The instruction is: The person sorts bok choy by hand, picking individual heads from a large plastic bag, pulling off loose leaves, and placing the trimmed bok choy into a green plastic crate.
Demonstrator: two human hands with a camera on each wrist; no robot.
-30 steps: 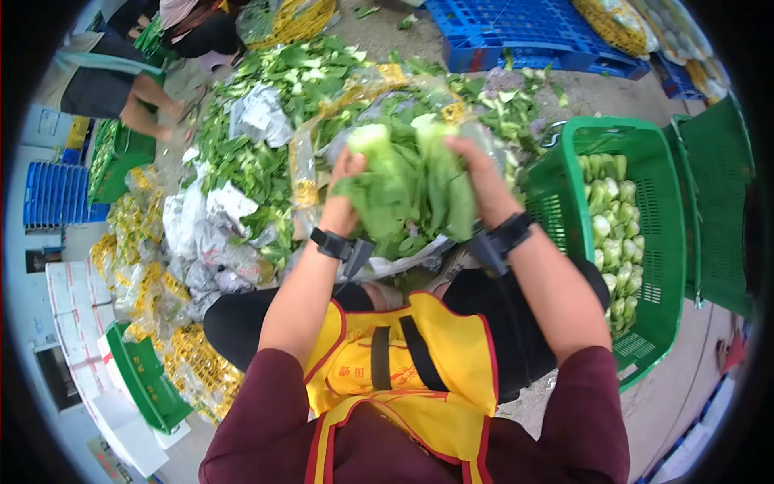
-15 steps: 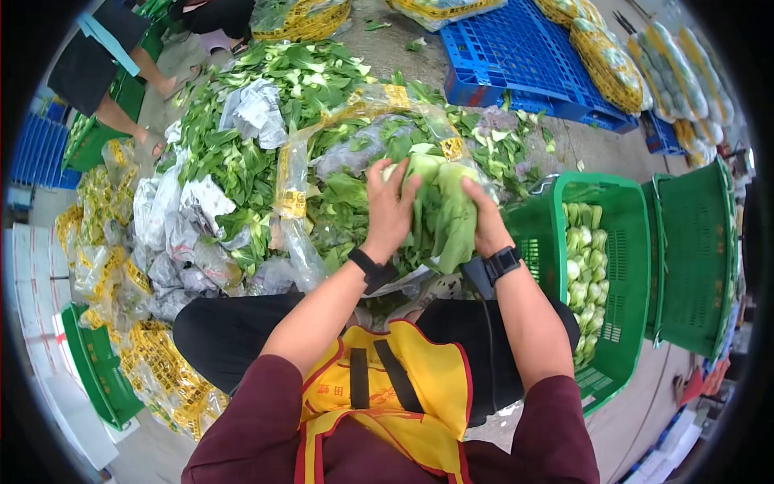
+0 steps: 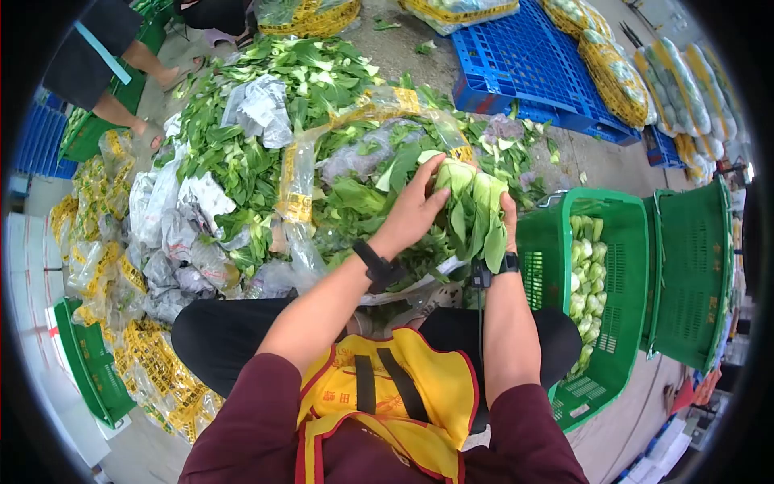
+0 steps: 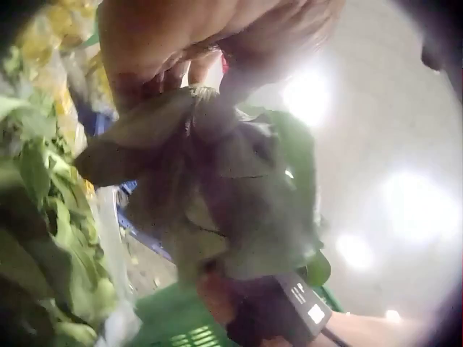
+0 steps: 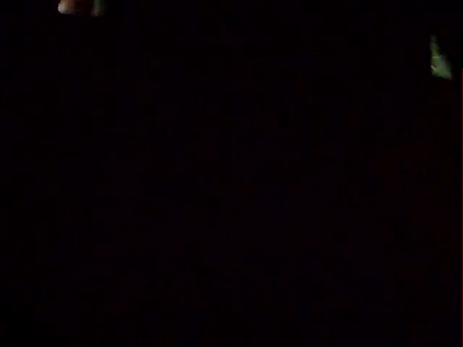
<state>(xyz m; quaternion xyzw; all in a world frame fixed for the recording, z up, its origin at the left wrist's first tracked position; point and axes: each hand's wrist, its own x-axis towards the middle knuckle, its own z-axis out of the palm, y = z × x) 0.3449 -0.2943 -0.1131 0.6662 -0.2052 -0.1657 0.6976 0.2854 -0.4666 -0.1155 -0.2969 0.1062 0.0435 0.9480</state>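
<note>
Green leafy vegetables (image 3: 477, 211), pale stems up and leaves hanging, are held between both hands in the head view. The left hand (image 3: 413, 211) grips them from the left side, fingers curled at the stems. On their right side the right hand (image 3: 509, 219) holds them, its fingers mostly hidden behind the leaves. In the left wrist view the left hand (image 4: 217, 43) is above dark, blurred leaves (image 4: 210, 181). The right wrist view is almost wholly black.
Right of the hands stands a green crate (image 3: 625, 323) with rows of vegetables (image 3: 587, 282). Loose leaves (image 3: 242, 161) and plastic bags (image 3: 181, 242) lie to the left. A blue pallet (image 3: 532, 64) is at the back, and more green crates (image 3: 689, 274) stand at the far right.
Both hands have moved to the right with the vegetables, nearer the green crate. The bunches, held apart and blurred one second ago, are now together.
</note>
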